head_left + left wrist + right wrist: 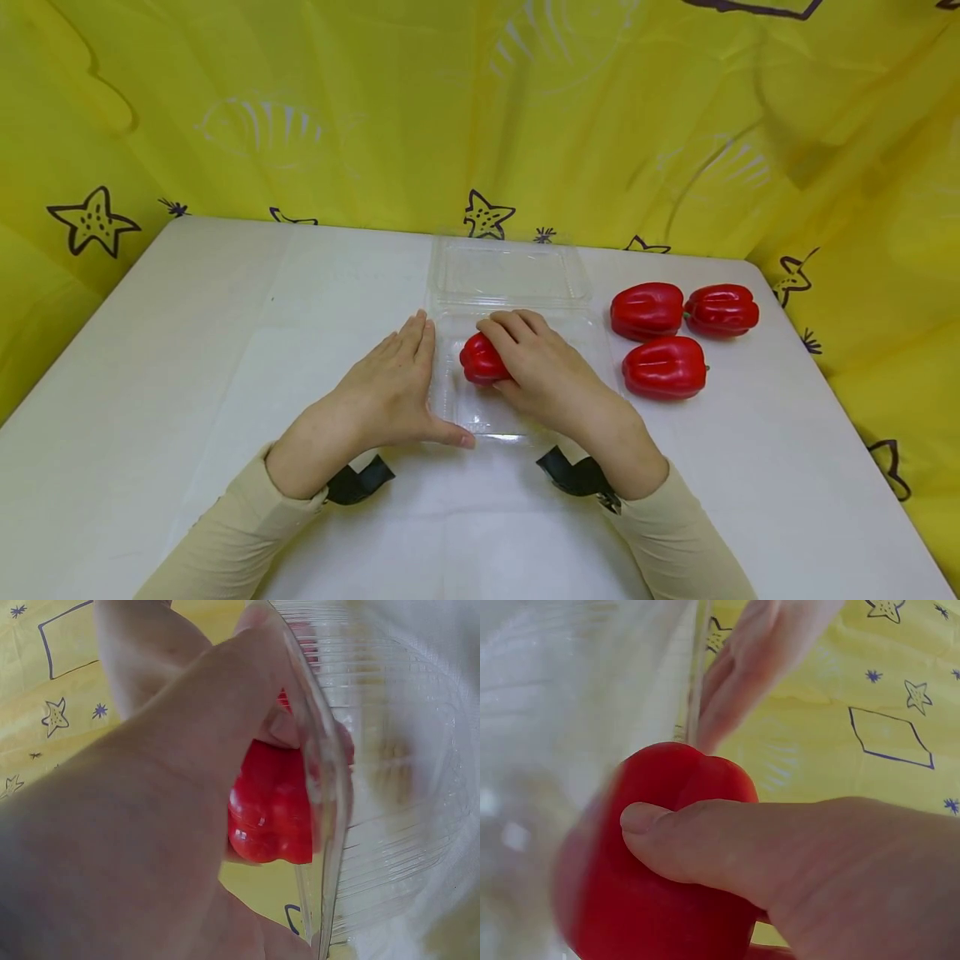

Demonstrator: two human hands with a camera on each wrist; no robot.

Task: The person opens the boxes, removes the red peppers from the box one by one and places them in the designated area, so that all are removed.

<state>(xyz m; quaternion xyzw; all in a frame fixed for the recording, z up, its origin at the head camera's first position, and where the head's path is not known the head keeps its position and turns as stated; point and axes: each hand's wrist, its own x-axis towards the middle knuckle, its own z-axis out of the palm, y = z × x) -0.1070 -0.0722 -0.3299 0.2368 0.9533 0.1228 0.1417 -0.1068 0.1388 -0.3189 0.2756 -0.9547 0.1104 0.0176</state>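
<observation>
A red bell pepper is gripped by my right hand, thumb on its near side and fingers over the top. It is over the base of a clear plastic clamshell container, whose wall partly covers it in both wrist views. My left hand lies along the container's left side, fingers straight and thumb stretched along the front edge. In the left wrist view the held pepper shows beyond the container's rim. The right wrist view shows my thumb pressed against the pepper.
The container's lid is folded back toward the rear of the white table. Three more red bell peppers lie to the right: one behind, one farther right and one in front. A yellow patterned curtain surrounds the table.
</observation>
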